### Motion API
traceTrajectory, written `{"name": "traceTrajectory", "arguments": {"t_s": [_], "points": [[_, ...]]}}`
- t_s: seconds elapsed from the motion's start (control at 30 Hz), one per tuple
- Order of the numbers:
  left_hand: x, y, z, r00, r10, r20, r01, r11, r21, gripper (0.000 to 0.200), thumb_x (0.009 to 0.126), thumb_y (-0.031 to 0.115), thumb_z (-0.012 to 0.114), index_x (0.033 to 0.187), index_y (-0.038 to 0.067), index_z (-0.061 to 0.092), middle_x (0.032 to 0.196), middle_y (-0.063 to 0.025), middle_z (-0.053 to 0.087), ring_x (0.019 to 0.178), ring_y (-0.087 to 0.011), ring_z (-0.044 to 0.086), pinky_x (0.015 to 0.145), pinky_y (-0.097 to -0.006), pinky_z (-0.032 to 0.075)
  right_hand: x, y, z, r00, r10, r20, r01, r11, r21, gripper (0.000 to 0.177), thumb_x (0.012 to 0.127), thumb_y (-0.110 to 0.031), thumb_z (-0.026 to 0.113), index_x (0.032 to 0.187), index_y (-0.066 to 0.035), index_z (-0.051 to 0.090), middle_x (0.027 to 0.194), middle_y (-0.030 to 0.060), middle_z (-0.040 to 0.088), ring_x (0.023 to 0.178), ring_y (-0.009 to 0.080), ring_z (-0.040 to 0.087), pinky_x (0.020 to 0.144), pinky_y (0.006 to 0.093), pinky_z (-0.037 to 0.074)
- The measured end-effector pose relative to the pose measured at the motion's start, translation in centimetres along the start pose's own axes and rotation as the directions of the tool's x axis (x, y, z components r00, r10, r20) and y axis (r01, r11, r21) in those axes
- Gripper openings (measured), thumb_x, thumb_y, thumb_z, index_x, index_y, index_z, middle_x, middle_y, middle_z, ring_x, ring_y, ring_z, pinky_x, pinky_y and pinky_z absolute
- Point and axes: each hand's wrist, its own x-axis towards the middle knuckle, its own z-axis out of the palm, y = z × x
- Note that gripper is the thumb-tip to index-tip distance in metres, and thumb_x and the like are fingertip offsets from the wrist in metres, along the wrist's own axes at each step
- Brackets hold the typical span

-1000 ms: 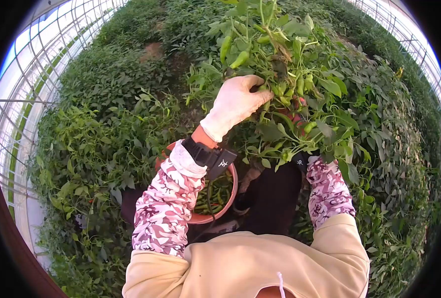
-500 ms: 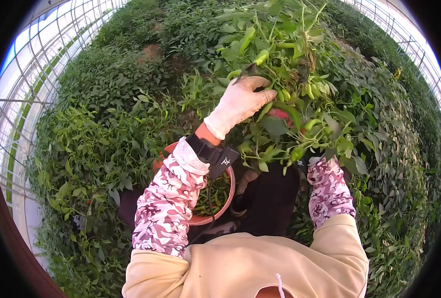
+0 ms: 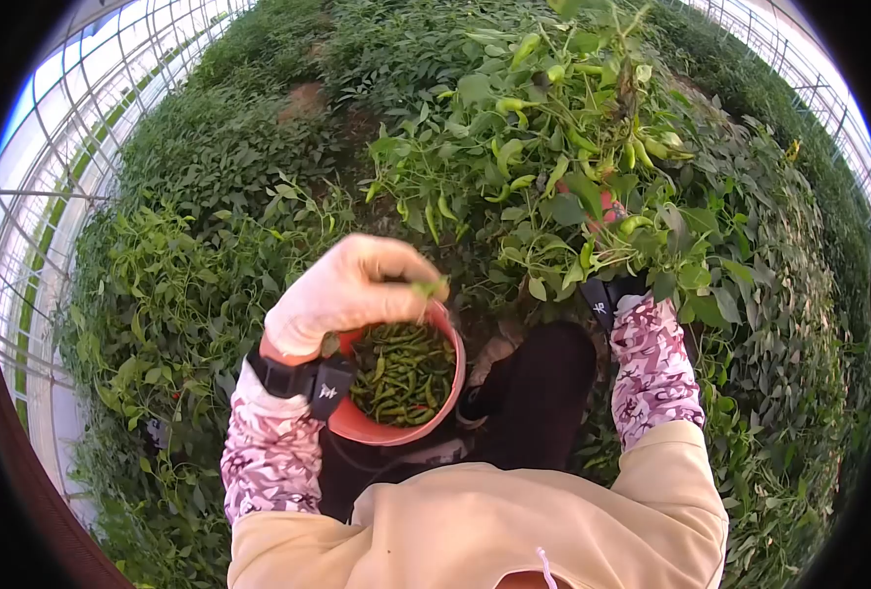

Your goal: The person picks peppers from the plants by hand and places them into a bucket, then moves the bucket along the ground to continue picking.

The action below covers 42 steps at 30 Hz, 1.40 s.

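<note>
- The gloved left hand (image 3: 347,290) is closed on a small green pepper (image 3: 429,288) and hovers over the far rim of the bucket (image 3: 357,424), close in front of the person.
- The bucket holds a thick layer of picked peppers (image 3: 406,373), not yet up to the rim, so the picking looks well along but unfinished.
- Many unpicked peppers (image 3: 510,104) hang on the plant (image 3: 553,147) ahead.
- The right hand (image 3: 604,206) is buried in leaves. Only a red patch shows, and its grip cannot be told.
- Dense foliage hides the stems, and a greenhouse frame (image 3: 53,167) lines the left edge.
</note>
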Motion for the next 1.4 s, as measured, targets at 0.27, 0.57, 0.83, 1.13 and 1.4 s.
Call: {"name": "traceTrajectory", "arguments": {"t_s": [0.27,0.57,0.83,1.13,1.4], "points": [[4.4,-0.7,1.8,0.661,0.74,-0.119,-0.359,0.452,0.817,0.008,0.072,0.007,0.061,0.079,0.003,0.063,0.077,-0.0098,0.061,0.075,-0.0259,0.059,0.067,-0.0328,0.047,0.0,-0.5,2.4,1.0,0.001,0.011,0.001,0.984,-0.178,0.045,0.087,-0.031,0.05,0.124,-0.006,0.043,0.118,0.0091,0.051,0.103,0.0181,0.052,0.085,0.0321,0.043],[13.9,0.1,5.5,0.565,0.815,-0.128,-0.12,0.234,0.965,0.023,0.065,0.016,0.067,0.086,0.013,0.06,0.083,-0.0051,0.056,0.079,-0.0263,0.057,0.065,-0.0361,0.046,-0.2,-1.1,3.6,0.999,0.0,0.034,0.011,0.955,-0.297,0.044,0.085,-0.03,0.052,0.122,-0.006,0.045,0.117,0.0091,0.052,0.102,0.0187,0.053,0.085,0.0325,0.043],[14.1,0.6,4.7,0.391,0.867,-0.31,-0.411,0.466,0.784,0.017,0.075,0.014,0.065,0.088,0.007,0.057,0.08,-0.0074,0.059,0.071,-0.0234,0.06,0.06,-0.0306,0.047,-0.4,-1.0,4.0,1.0,-0.007,0.022,0.014,0.928,-0.372,0.044,0.084,-0.029,0.054,0.121,-0.007,0.046,0.115,0.0091,0.053,0.101,0.0193,0.054,0.085,0.0329,0.043],[12.4,0.5,1.7,0.675,0.473,-0.566,-0.64,0.757,-0.131,0.017,0.086,0.016,0.058,0.094,0.002,0.053,0.083,-0.0052,0.062,0.056,-0.0074,0.053,0.05,-0.0202,0.044,0.5,0.6,4.2,0.999,-0.042,-0.008,0.034,0.902,-0.431,0.043,0.082,-0.027,0.056,0.119,-0.007,0.048,0.114,0.0091,0.055,0.1,0.0199,0.054,0.085,0.0333,0.043],[12.8,-0.6,0.4,0.578,0.495,-0.649,-0.69,0.721,-0.064,0.014,0.086,0.013,0.056,0.092,0.001,0.05,0.077,-0.004,0.06,0.052,-0.0055,0.049,0.047,-0.0194,0.041,1.4,2.6,3.6,0.994,-0.097,-0.042,0.068,0.891,-0.45,0.043,0.081,-0.026,0.058,0.118,-0.007,0.049,0.112,0.0091,0.056,0.1,0.0205,0.055,0.085,0.0336,0.043]]}}
